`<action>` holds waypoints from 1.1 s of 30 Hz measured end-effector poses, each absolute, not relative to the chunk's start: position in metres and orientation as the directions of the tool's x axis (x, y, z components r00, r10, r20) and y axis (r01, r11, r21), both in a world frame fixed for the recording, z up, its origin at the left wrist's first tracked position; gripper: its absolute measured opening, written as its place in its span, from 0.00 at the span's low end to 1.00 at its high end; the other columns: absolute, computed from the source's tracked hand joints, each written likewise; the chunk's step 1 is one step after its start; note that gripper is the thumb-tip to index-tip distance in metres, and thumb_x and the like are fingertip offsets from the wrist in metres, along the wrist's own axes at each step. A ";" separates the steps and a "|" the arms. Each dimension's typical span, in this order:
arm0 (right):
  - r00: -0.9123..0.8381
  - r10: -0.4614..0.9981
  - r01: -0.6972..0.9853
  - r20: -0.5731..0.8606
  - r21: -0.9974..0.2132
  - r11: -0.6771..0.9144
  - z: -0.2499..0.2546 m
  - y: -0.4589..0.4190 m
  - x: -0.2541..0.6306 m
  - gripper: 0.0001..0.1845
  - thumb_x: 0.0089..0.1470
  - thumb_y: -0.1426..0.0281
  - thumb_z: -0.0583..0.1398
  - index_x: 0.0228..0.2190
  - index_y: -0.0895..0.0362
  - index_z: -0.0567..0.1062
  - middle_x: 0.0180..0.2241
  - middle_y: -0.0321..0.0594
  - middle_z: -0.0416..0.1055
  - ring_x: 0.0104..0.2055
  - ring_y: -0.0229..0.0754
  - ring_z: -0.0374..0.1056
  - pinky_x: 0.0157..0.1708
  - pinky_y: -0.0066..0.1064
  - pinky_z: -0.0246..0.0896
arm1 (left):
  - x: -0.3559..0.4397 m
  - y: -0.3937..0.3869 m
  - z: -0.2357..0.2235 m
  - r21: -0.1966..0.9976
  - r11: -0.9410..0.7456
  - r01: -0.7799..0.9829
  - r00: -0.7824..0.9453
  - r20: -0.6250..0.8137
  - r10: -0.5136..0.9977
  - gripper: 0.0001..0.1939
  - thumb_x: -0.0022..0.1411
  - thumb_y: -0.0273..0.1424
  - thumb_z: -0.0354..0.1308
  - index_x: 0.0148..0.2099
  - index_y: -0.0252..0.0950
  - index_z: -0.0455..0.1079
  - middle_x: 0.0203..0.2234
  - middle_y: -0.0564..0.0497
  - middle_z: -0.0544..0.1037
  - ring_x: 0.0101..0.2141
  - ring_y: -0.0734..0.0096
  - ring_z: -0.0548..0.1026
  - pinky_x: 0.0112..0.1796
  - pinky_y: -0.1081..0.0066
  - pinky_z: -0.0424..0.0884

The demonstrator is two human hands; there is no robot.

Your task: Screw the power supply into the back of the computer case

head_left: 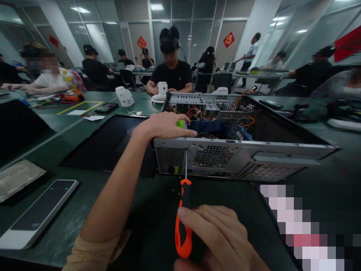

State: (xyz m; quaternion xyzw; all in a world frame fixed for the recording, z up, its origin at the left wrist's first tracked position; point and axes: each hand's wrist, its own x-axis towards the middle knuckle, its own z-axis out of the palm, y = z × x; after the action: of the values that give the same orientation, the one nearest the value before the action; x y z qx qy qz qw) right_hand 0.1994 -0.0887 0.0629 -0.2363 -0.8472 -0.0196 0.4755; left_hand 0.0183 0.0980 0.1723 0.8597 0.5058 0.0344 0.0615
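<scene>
An opened computer case lies on its side, its perforated metal back panel facing me. My right hand grips the orange and black handle of a screwdriver. The shaft points away from me, and its tip meets the back panel near a screw between two grilles. Over the top edge of the case rests my left hand, palm down with fingers stretched out, beside a bright green part. Wires and a dark blue ribbon cable show inside. Small screws lie on the table below the panel.
Left of the case lies a black side panel. Nearer me are a white power bank or similar device and a flat metal box. White fans stand farther back. A co-worker sits across the green table.
</scene>
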 end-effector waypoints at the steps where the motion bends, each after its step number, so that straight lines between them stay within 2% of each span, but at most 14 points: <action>1: -0.439 0.384 0.422 0.812 -0.191 0.886 0.062 -0.089 0.199 0.22 0.75 0.58 0.55 0.52 0.66 0.72 0.34 0.39 0.81 0.32 0.36 0.78 0.33 0.31 0.73 | 0.018 0.098 0.173 0.140 -0.479 0.867 0.484 -0.003 0.875 0.45 0.64 0.67 0.47 0.72 0.47 0.66 0.66 0.44 0.74 0.63 0.44 0.72 0.63 0.49 0.64; 4: -0.420 0.323 0.451 0.848 -0.114 0.885 0.058 -0.088 0.197 0.19 0.73 0.62 0.57 0.51 0.65 0.76 0.30 0.36 0.75 0.28 0.36 0.72 0.29 0.31 0.71 | 0.018 0.098 0.173 0.128 -0.465 0.876 0.470 -0.013 0.882 0.45 0.63 0.67 0.46 0.72 0.48 0.65 0.66 0.45 0.74 0.64 0.43 0.71 0.63 0.49 0.64; 6: -0.383 0.270 0.476 0.883 -0.063 0.877 0.056 -0.086 0.195 0.17 0.71 0.63 0.59 0.48 0.64 0.79 0.31 0.36 0.70 0.30 0.36 0.70 0.30 0.30 0.71 | 0.018 0.098 0.173 0.122 -0.458 0.881 0.463 -0.019 0.886 0.46 0.63 0.68 0.46 0.72 0.48 0.65 0.67 0.45 0.73 0.63 0.44 0.72 0.63 0.49 0.64; 10: -0.370 0.237 0.478 0.898 -0.035 0.878 0.056 -0.085 0.197 0.15 0.72 0.64 0.58 0.48 0.60 0.81 0.48 0.43 0.69 0.47 0.40 0.71 0.45 0.32 0.75 | 0.018 0.101 0.171 0.128 -0.476 0.870 0.482 -0.011 0.876 0.45 0.63 0.68 0.46 0.72 0.48 0.65 0.67 0.47 0.72 0.63 0.45 0.72 0.64 0.51 0.62; 12: -0.401 0.259 0.464 0.879 -0.050 0.884 0.058 -0.087 0.199 0.13 0.73 0.68 0.57 0.51 0.53 0.80 0.55 0.40 0.71 0.51 0.41 0.70 0.51 0.35 0.73 | 0.018 0.101 0.171 0.135 -0.485 0.864 0.490 -0.007 0.872 0.45 0.63 0.67 0.46 0.72 0.47 0.65 0.67 0.45 0.72 0.63 0.45 0.72 0.65 0.50 0.62; 14: -0.420 0.275 0.471 0.865 -0.051 0.881 0.059 -0.091 0.199 0.13 0.72 0.70 0.59 0.53 0.49 0.80 0.58 0.35 0.74 0.51 0.40 0.71 0.54 0.36 0.69 | 0.018 0.100 0.171 0.138 -0.488 0.862 0.493 -0.002 0.870 0.45 0.64 0.66 0.47 0.72 0.46 0.66 0.67 0.43 0.73 0.63 0.44 0.72 0.64 0.49 0.63; 18: -0.462 0.275 0.494 0.843 -0.013 0.869 0.065 -0.097 0.199 0.08 0.71 0.69 0.62 0.48 0.52 0.82 0.52 0.36 0.82 0.44 0.38 0.73 0.49 0.35 0.69 | 0.018 0.099 0.172 0.144 -0.486 0.862 0.491 0.005 0.871 0.45 0.64 0.66 0.47 0.71 0.45 0.66 0.65 0.42 0.74 0.63 0.43 0.73 0.64 0.47 0.64; 24: -0.418 0.354 0.518 0.837 -0.100 0.849 0.074 -0.103 0.199 0.04 0.67 0.70 0.66 0.42 0.56 0.82 0.44 0.37 0.85 0.39 0.35 0.78 0.44 0.33 0.73 | 0.019 0.099 0.172 0.137 -0.481 0.866 0.487 -0.008 0.874 0.45 0.63 0.67 0.47 0.72 0.46 0.66 0.66 0.44 0.74 0.62 0.43 0.73 0.64 0.48 0.64; 33: -0.369 0.361 0.523 0.856 -0.129 0.842 0.070 -0.107 0.201 0.07 0.64 0.70 0.69 0.41 0.59 0.77 0.40 0.38 0.85 0.37 0.36 0.79 0.44 0.36 0.73 | 0.018 0.098 0.173 0.130 -0.460 0.878 0.465 -0.013 0.885 0.45 0.63 0.68 0.46 0.71 0.49 0.66 0.64 0.45 0.75 0.62 0.43 0.72 0.61 0.47 0.66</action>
State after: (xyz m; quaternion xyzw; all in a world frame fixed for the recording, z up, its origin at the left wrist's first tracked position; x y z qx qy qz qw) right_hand 0.2010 -0.1068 0.0704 -0.2686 -0.8234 -0.0822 0.4931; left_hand 0.0183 0.0982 0.1728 0.8539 0.5162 0.0283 0.0593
